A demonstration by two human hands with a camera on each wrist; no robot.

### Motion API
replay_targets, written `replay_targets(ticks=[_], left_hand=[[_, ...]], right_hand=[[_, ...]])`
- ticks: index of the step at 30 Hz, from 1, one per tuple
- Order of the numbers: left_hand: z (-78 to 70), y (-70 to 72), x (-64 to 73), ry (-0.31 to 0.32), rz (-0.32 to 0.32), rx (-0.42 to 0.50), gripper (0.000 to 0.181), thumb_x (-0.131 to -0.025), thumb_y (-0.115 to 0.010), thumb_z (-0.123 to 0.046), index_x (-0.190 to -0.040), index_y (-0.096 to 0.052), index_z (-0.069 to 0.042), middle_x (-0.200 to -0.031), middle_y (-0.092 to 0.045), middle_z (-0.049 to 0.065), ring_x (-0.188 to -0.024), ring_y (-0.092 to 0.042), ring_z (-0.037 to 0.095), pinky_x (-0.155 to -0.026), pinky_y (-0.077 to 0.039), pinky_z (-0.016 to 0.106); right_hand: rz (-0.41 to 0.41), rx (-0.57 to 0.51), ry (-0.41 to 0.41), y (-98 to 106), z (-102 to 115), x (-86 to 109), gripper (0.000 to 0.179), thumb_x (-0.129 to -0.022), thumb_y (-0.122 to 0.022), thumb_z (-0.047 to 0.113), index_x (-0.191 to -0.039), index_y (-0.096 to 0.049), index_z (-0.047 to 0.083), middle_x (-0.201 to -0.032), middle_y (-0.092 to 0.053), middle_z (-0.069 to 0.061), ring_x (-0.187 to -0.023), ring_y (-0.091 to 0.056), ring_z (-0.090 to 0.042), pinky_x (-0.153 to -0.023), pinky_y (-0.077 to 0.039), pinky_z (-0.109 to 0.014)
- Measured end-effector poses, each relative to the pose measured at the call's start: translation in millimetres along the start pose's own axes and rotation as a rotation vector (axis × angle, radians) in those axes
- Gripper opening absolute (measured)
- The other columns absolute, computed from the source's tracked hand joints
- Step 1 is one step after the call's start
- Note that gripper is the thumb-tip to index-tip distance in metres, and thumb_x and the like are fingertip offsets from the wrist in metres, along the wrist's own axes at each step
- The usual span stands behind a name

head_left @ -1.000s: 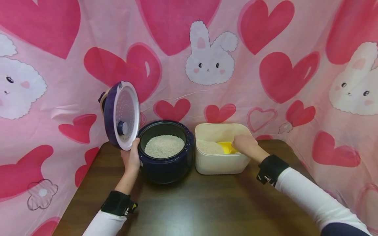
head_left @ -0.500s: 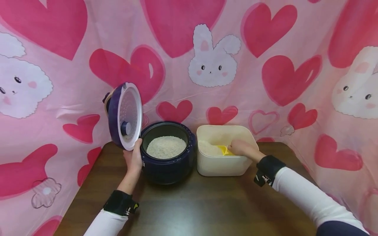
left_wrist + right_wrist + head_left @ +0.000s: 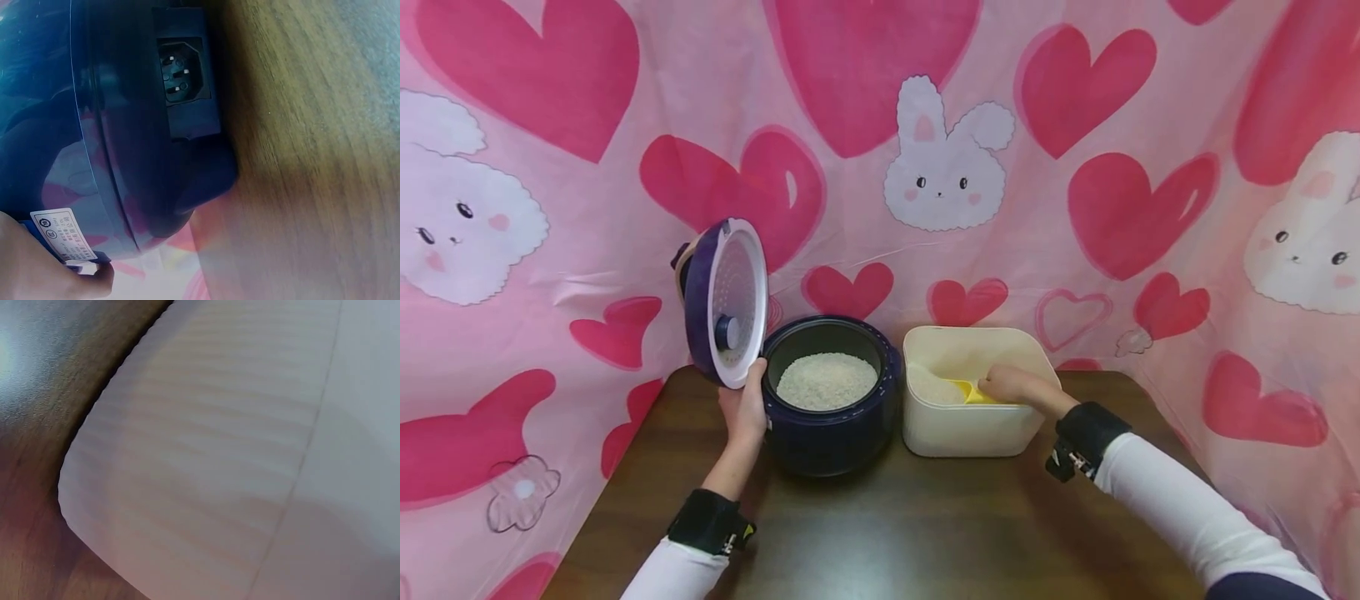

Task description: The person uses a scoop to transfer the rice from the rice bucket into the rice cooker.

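A dark blue rice cooker (image 3: 827, 442) stands on the table, its inner pot part-filled with white rice (image 3: 827, 382). Its lid (image 3: 739, 300), white inside, is tilted up on the left side. My left hand (image 3: 745, 412) holds the lid's lower edge, thumb at the rim beside the cooker. To the right, a cream bin (image 3: 973, 433) contains more rice (image 3: 934, 387). My right hand (image 3: 1011, 385) reaches over the bin and grips a yellow scoop (image 3: 973, 392), whose front end sits in the rice. The right wrist view shows only the bin's ribbed side (image 3: 187, 444).
The cooker and bin stand side by side at the back of the brown wooden table (image 3: 880, 533), close to a pink cloth (image 3: 850, 208) printed with hearts and rabbits. A power socket (image 3: 181, 72) shows low on the cooker's body in the left wrist view.
My right hand and the scoop have moved left and lower inside the bin, into the rice. My left hand keeps the lid raised. The head view has tilted slightly.
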State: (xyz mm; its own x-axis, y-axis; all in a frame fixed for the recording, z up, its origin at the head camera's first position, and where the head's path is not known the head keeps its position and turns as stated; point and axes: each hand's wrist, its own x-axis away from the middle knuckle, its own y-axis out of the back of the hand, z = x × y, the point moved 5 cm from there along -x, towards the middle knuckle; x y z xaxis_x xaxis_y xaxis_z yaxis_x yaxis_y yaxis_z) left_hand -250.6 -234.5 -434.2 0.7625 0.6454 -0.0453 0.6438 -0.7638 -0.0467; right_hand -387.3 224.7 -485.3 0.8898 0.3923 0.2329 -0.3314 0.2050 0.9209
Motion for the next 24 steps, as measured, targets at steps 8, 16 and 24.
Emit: replay_targets(ticks=[8, 16, 24], left_hand=[[0.5, -0.5, 0.9, 0.015, -0.006, 0.021, 0.053, -0.094, -0.070, -0.039, -0.126, -0.062, 0.001, -0.119, -0.066, 0.019, -0.106, -0.056, 0.026, -0.102, -0.040, 0.030], [3.6, -1.4, 2.7, 0.037, -0.008, 0.022, 0.054, -0.094, -0.070, -0.041, -0.126, -0.061, 0.001, -0.117, -0.065, 0.018, -0.102, -0.055, 0.023, -0.100, -0.040, 0.029], [3.3, -2.2, -0.8, 0.023, 0.012, 0.006, 0.060, -0.095, -0.067, -0.044, -0.130, -0.058, 0.004, -0.125, -0.063, 0.023, -0.111, -0.055, 0.031, -0.107, -0.037, 0.039]], right_hand=[[0.043, -0.091, -0.023, 49.8, 80.9, 65.8, 0.034, -0.103, -0.046, 0.020, -0.075, -0.058, 0.007, -0.071, -0.042, 0.000, -0.070, -0.046, -0.018, -0.071, -0.036, -0.030], [0.100, -0.254, -0.072, 68.5, 67.7, 66.0, 0.038, -0.105, -0.050, 0.028, -0.074, -0.060, 0.009, -0.065, -0.049, 0.000, -0.058, -0.049, -0.018, -0.062, -0.040, -0.026], [0.102, -0.358, -0.127, 79.0, 59.4, 72.0, 0.035, -0.107, -0.050, 0.034, -0.096, -0.064, 0.004, -0.071, -0.055, -0.003, -0.060, -0.052, -0.020, -0.063, -0.043, -0.024]])
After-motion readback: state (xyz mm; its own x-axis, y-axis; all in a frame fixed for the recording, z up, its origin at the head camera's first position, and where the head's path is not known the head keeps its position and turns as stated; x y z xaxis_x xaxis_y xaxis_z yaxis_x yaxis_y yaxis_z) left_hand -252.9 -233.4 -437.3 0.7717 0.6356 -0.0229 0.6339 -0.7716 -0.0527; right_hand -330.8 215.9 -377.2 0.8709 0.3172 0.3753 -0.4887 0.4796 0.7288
